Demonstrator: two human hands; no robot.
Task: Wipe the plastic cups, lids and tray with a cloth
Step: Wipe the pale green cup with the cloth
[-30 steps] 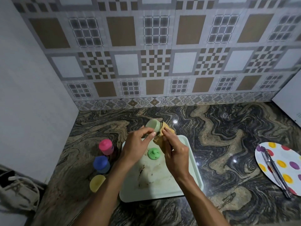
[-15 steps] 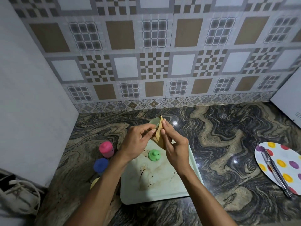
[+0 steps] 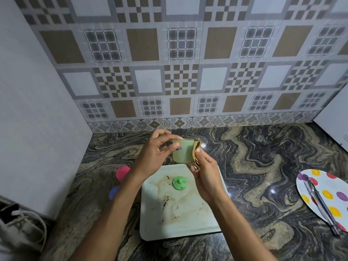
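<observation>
Pale green cup (image 3: 182, 152) held up in air, just past far edge of tray (image 3: 188, 227), tipped on its side. Left hand (image 3: 155, 154) gripping cup's left end, fingers curled round it. Right hand (image 3: 206, 176) pinching tan cloth (image 3: 196, 154) against cup's right end. Green lid (image 3: 179, 183) sits on tray's far half, brown smears around it. Pink cup (image 3: 122, 171) and blue cup (image 3: 113, 192) on counter (image 3: 254, 147) left of tray, blue one mostly behind forearm. Spotted plate (image 3: 327, 194) with tongs (image 3: 320, 203) well right of tray.

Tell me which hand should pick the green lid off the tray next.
Probably the left hand, once it sets down the pale green cup it grips: the green lid lies on the tray beside its wrist, while the right hand pinches the cloth.
</observation>
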